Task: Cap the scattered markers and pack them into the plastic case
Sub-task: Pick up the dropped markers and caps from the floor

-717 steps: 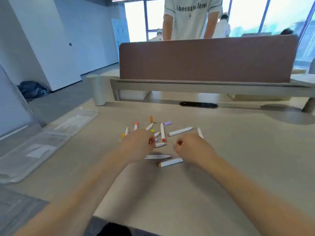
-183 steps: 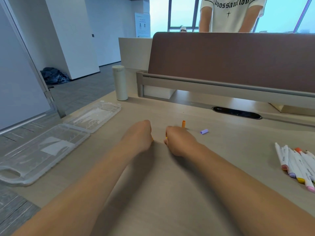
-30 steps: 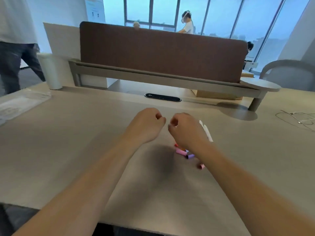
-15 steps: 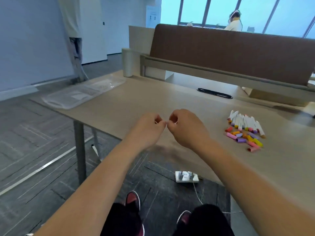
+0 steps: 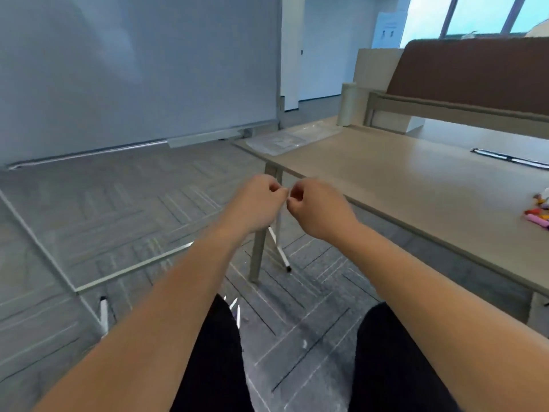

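My left hand (image 5: 255, 203) and my right hand (image 5: 318, 211) are held together in the air, off the table's left corner and above the floor. Both have curled fingers. Their fingertips meet on a small white marker (image 5: 284, 192), which is mostly hidden in the fists. The clear plastic case (image 5: 292, 139) lies open at the far left end of the table (image 5: 401, 179). A pile of capped markers (image 5: 538, 212) with coloured ends shows at the right edge of the view, well away from both hands.
A whiteboard on a wheeled stand (image 5: 133, 69) fills the left. A white cylinder (image 5: 348, 104) and a brown divider (image 5: 475, 72) stand at the table's back. The table leg (image 5: 261, 245) is just behind my hands. My legs are below.
The view has swung left, so the marker pile slid to the right edge and the whiteboard came in. My hands stay together, fingertips still pinched on the same small thing.
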Available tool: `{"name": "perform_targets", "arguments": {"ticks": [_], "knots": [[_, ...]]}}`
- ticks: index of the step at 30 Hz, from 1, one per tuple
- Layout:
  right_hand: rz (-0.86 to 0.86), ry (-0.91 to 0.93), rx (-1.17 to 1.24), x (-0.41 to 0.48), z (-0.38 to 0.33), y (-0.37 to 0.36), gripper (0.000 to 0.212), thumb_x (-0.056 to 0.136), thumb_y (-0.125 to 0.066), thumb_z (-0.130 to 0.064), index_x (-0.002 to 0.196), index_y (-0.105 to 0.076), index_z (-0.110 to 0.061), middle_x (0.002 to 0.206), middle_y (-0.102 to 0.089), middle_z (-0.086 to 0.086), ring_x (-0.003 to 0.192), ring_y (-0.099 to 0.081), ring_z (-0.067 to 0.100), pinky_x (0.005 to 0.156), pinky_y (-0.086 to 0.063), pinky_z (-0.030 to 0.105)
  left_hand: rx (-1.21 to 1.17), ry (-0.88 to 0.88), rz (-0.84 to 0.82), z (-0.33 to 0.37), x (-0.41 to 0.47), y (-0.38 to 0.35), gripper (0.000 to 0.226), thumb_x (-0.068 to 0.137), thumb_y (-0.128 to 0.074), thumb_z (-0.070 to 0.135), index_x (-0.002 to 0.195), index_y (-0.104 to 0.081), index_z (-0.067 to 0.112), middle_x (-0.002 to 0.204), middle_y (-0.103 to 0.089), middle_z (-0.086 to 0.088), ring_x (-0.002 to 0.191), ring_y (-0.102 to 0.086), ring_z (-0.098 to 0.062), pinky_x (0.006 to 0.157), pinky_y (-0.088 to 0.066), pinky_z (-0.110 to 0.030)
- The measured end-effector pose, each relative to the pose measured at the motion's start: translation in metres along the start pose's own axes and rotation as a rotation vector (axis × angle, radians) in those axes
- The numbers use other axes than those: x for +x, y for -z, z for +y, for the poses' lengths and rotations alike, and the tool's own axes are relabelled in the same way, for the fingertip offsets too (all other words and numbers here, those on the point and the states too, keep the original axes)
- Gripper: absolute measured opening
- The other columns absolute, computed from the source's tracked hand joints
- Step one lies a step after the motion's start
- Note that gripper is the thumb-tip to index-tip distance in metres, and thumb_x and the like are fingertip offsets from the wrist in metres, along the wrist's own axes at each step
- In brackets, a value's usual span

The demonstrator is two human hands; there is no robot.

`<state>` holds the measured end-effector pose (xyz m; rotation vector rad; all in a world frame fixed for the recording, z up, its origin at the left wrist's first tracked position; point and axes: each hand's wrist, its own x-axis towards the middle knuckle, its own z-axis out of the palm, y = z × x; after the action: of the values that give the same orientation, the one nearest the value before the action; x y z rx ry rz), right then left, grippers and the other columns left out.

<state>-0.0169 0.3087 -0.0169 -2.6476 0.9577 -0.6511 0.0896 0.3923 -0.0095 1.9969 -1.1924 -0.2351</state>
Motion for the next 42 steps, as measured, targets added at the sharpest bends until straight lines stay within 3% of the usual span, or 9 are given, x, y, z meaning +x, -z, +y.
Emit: {"name": "perform_targets", "arguments": {"ticks": [6,10,18,22,27,36,39,42], "knots": [[-0.082,0.078,0.011,0.005,-0.054,-0.047,0.015,0.092,-0.054,-0.030,0.087,-0.059,-0.018,0.090,-0.064,0.004,0.077,-0.060,0.024,0.063,-0.047,0.033,-0.010,0.121,0.056,-0.062,-0.027,0.043,0.023,0.093,-0.053,0.028,0.083,-0.065,0.011,0.076,-0.066,-0.008,0.064,-0.058,-0.022,0.068,-0.053,-0.041],[-0.138,0.096,0.012,0.013,-0.084,-0.087,0.016,0.092,-0.053,-0.031,0.090,-0.063,-0.018,0.088,-0.065,0.002,0.081,-0.061,0.024,0.071,-0.054,0.038,-0.035,0.209,0.055,-0.114,-0.037,0.062,0.020,0.092,-0.054,0.029,0.084,-0.064,0.014,0.076,-0.066,-0.006,0.070,-0.062,-0.028,0.070,-0.054,-0.042],[-0.323,0.093,0.039,0.048,-0.101,-0.193,0.015,0.094,-0.052,-0.028,0.091,-0.061,-0.017,0.085,-0.065,0.001,0.077,-0.062,0.022,0.070,-0.055,0.038,0.001,0.356,0.038,-0.222,-0.017,0.061,0.020,0.096,-0.053,0.031,0.088,-0.064,0.017,0.077,-0.066,-0.002,0.067,-0.062,-0.020,0.069,-0.052,-0.035],[-0.406,0.080,0.048,0.070,-0.085,-0.260,0.017,0.095,-0.052,-0.030,0.096,-0.062,-0.017,0.091,-0.065,0.001,0.083,-0.060,0.023,0.070,-0.049,0.033,0.039,0.428,-0.008,-0.276,0.010,0.026,0.024,0.097,-0.052,0.032,0.086,-0.064,0.015,0.078,-0.067,-0.004,0.071,-0.062,-0.023,0.069,-0.050,-0.034],[-0.536,0.026,0.035,0.084,-0.046,-0.350,0.020,0.096,-0.050,-0.027,0.097,-0.065,-0.014,0.090,-0.066,0.004,0.082,-0.060,0.024,0.069,-0.049,0.033,0.121,0.512,-0.191,-0.348,0.032,-0.045,0.031,0.097,-0.051,0.027,0.089,-0.067,0.002,0.080,-0.068,-0.014,0.070,-0.059,-0.030,0.066,-0.048,-0.038],[-0.691,-0.152,0.040,0.100,0.033,-0.514,0.018,0.095,-0.048,-0.023,0.092,-0.063,-0.013,0.085,-0.065,0.005,0.075,-0.063,0.026,0.065,-0.055,0.036,0.217,0.637,-0.337,-0.487,0.057,-0.158,0.018,0.093,-0.051,0.023,0.090,-0.065,0.013,0.090,-0.067,-0.007,0.086,-0.062,-0.028,0.072,-0.050,-0.037],[-0.768,-0.244,0.039,0.097,0.060,-0.565,0.017,0.095,-0.048,-0.019,0.091,-0.063,-0.012,0.082,-0.064,0.007,0.071,-0.062,0.025,0.053,-0.045,0.028,0.259,0.648,-0.399,-0.531,0.064,-0.195,0.018,0.091,-0.054,0.023,0.091,-0.067,0.011,0.092,-0.069,-0.011,0.089,-0.063,-0.031,0.072,-0.049,-0.035],[-0.825,-0.340,0.025,0.087,0.083,-0.615,0.018,0.095,-0.048,-0.020,0.090,-0.062,-0.010,0.081,-0.064,0.009,0.071,-0.062,0.026,0.053,-0.042,0.027,0.308,0.674,-0.478,-0.570,0.066,-0.231,0.016,0.091,-0.054,0.018,0.092,-0.069,0.011,0.091,-0.069,-0.012,0.086,-0.064,-0.031,0.069,-0.050,-0.035]]}}
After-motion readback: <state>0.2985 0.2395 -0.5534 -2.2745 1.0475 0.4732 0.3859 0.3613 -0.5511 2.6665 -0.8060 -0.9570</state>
